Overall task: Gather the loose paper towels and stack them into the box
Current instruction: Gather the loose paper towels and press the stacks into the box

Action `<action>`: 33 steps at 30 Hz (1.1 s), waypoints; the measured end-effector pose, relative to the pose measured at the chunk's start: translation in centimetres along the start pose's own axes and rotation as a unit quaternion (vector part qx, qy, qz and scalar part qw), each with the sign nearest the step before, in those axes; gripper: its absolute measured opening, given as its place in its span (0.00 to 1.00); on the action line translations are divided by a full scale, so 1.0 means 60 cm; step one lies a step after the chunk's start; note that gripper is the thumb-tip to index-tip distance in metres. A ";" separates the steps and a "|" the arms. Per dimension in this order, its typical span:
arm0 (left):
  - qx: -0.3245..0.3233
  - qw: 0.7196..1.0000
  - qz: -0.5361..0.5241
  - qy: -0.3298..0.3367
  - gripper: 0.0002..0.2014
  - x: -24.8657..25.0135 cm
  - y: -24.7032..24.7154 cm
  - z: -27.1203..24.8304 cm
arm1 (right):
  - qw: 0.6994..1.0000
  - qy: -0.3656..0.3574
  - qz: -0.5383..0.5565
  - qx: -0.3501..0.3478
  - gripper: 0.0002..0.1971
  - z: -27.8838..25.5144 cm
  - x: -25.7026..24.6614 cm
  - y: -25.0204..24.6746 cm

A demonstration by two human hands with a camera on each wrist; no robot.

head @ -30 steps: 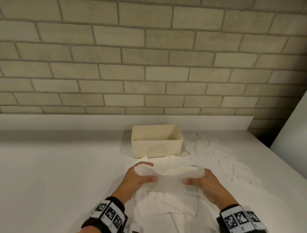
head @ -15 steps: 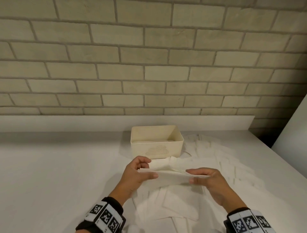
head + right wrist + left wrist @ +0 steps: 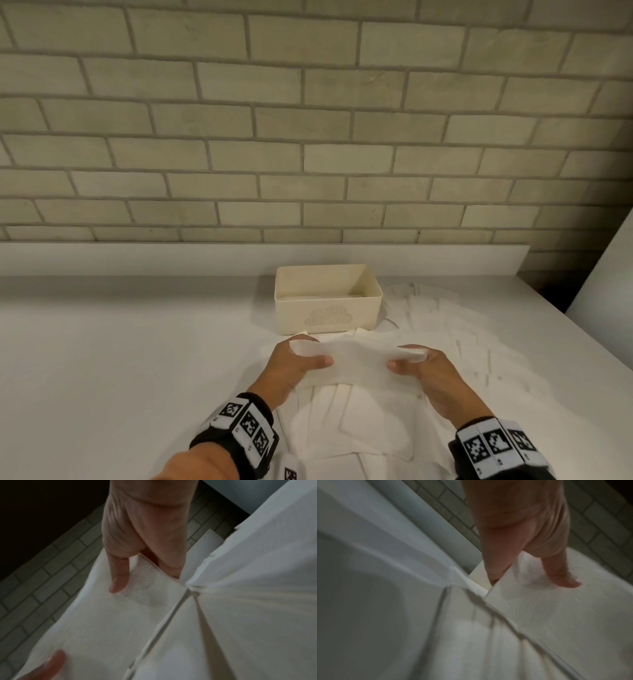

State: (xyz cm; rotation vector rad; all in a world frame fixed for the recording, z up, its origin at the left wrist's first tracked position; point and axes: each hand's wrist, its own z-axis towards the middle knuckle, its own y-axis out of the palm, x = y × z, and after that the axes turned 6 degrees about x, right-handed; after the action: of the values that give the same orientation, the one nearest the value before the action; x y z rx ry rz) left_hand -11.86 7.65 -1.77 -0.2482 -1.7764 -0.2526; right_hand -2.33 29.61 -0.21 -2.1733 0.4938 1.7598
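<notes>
Both hands hold one white paper towel (image 3: pixel 359 359) above the table, just in front of the cream box (image 3: pixel 327 315). My left hand (image 3: pixel 305 356) pinches its left end, thumb on top. At the other end my right hand (image 3: pixel 411 359) pinches it the same way. The left wrist view shows the thumb on the embossed towel (image 3: pixel 547 601); the right wrist view shows the right thumb pressed on the towel (image 3: pixel 120 608). The box is open-topped and a few towels lie flat at its bottom. Several loose towels (image 3: pixel 359 421) lie under the hands.
More loose towels (image 3: pixel 455 329) spread over the white table (image 3: pixel 120 359) to the right of the box. A brick wall with a low white ledge (image 3: pixel 137 257) stands right behind the box. A white panel (image 3: pixel 606 274) leans at the far right.
The hands have carried the towel forward, closer to the box, and turned it from nearly edge-on to facing me, sagging between the hands.
</notes>
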 end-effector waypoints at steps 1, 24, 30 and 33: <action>-0.005 1.000 -0.005 0.005 0.15 0.003 0.001 0.000 | 1.000 -0.011 0.011 0.002 0.28 0.002 -0.004 -0.006; -0.044 0.976 0.072 0.203 0.14 0.114 0.033 -0.025 | 0.946 -0.285 -0.151 0.024 0.34 -0.047 -0.130 0.067; -0.093 0.951 -0.283 0.087 0.32 0.076 0.029 -0.008 | 0.971 -0.082 -0.218 -0.048 0.25 -0.005 -0.067 0.050; -0.036 0.966 -0.247 0.071 0.20 0.054 0.006 -0.005 | 0.990 -0.068 -0.122 -0.002 0.06 0.003 -0.061 0.028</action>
State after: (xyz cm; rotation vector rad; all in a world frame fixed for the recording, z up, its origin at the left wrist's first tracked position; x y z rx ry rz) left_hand -12.16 7.98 1.49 0.1664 -1.6659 -0.6757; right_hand -3.93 28.44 3.32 -2.0020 0.1812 1.7569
